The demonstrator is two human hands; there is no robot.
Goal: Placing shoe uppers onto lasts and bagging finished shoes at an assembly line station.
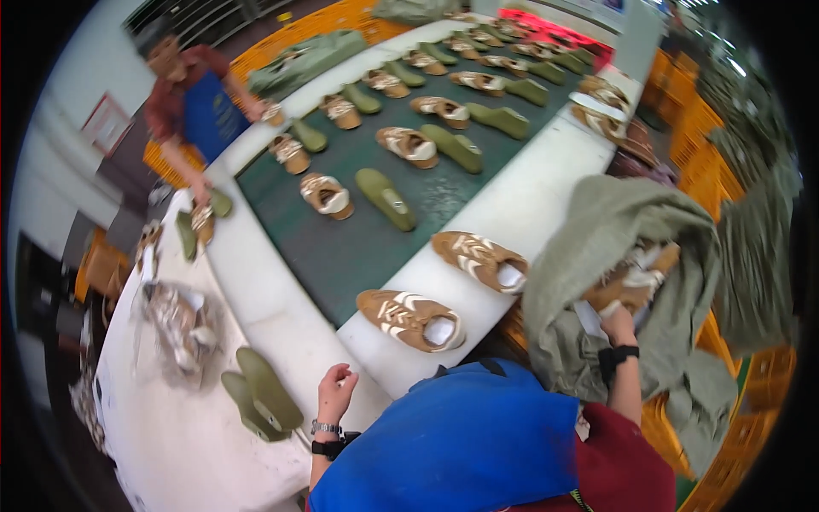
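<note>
Right of frame, I have the right hand [618, 326] at a shoe [627, 292] in the sack [589, 226], gripping or not, I can't tell; lower centre, my left hand [336, 392] hovers loosely open.

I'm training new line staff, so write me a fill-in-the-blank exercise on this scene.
The person's ____ hand reaches into the sack.
____ brown shoes stand on the near end of the white ledge.
The foot-shaped blocks are olive ____.
The co-worker wears a ____ apron.

Missing words: right; two; green; blue.
</note>
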